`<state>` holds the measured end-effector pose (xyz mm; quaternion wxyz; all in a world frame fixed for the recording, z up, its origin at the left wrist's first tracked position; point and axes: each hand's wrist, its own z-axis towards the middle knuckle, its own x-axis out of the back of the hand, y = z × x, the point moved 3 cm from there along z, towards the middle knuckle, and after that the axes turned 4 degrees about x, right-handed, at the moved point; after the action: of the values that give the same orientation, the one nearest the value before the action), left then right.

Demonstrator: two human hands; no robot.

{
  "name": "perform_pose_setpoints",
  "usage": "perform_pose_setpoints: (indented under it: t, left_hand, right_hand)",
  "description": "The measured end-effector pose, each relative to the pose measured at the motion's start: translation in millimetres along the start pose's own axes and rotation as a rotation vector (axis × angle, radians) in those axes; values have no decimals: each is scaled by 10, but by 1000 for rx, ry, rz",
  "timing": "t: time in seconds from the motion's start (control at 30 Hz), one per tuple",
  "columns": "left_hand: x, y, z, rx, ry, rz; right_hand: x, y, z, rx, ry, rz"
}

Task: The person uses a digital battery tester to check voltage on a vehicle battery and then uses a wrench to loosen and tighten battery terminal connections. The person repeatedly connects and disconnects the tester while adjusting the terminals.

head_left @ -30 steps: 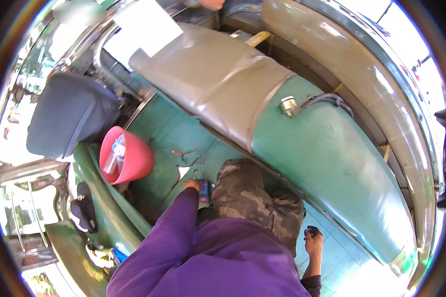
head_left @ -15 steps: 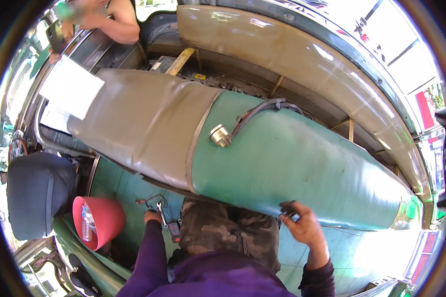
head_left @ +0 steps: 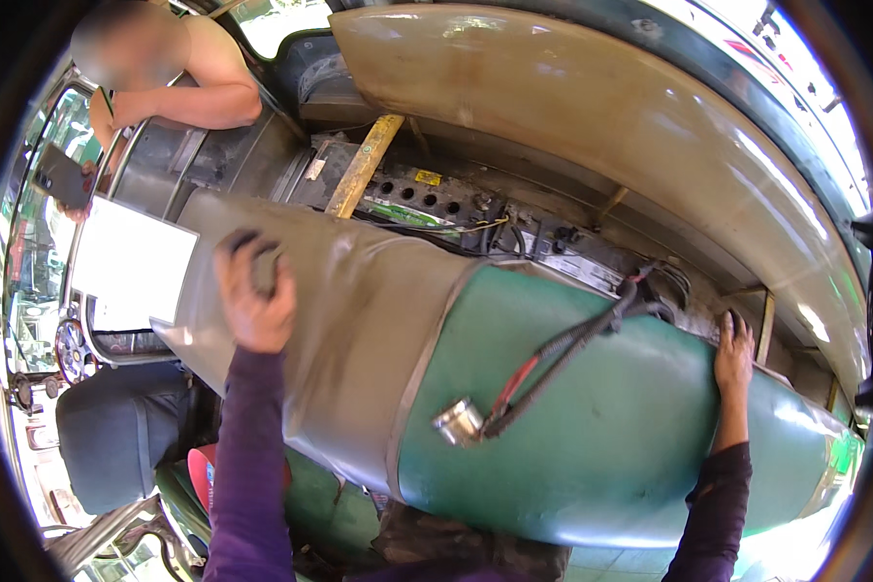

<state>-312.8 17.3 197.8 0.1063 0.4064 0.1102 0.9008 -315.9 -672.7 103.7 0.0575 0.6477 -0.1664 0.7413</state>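
Observation:
My left hand (head_left: 257,303) is raised over the brown part of the bench seat (head_left: 344,335). Its fingers are curved and apart from the thumb, a little smeared by motion, and I see nothing held. At the far edge of the green part of the seat (head_left: 582,436), my right hand (head_left: 734,351) rests with fingers stretched over the rim. A metal, cylinder-shaped part (head_left: 459,423) lies on the green cover, joined to a dark cable bundle (head_left: 577,339) with some red on it. Behind the seat, a black battery (head_left: 427,201) shows round holes along its top.
Another battery (head_left: 563,254) sits beside the first, with a yellow wooden bar (head_left: 367,165) across the bay. A long brown padded panel (head_left: 572,92) rises behind. At upper left a person (head_left: 218,73) leans over near a white sheet (head_left: 136,257). A dark seat (head_left: 116,436) stands left.
My left hand has risen from beside a wrench on the floor to above the brown seat. The right hand has gone from the seat's near edge to its far edge. More of the batteries shows.

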Motion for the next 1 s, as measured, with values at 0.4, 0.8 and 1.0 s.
perform_pose_setpoints:
  t: [0.4,0.8,1.0]
  left_hand:
    - [-2632,-748,999,527,-479,54]
    - [-2801,-868,770,698,-920,8]
    - [-2801,-738,758,821,-1083,28]
  right_hand:
    - [-185,252,-103,-239,-140,-90]
    - [-93,-18,-34,-60,-296,-2]
    - [-108,-136,16,-85,-296,-54]
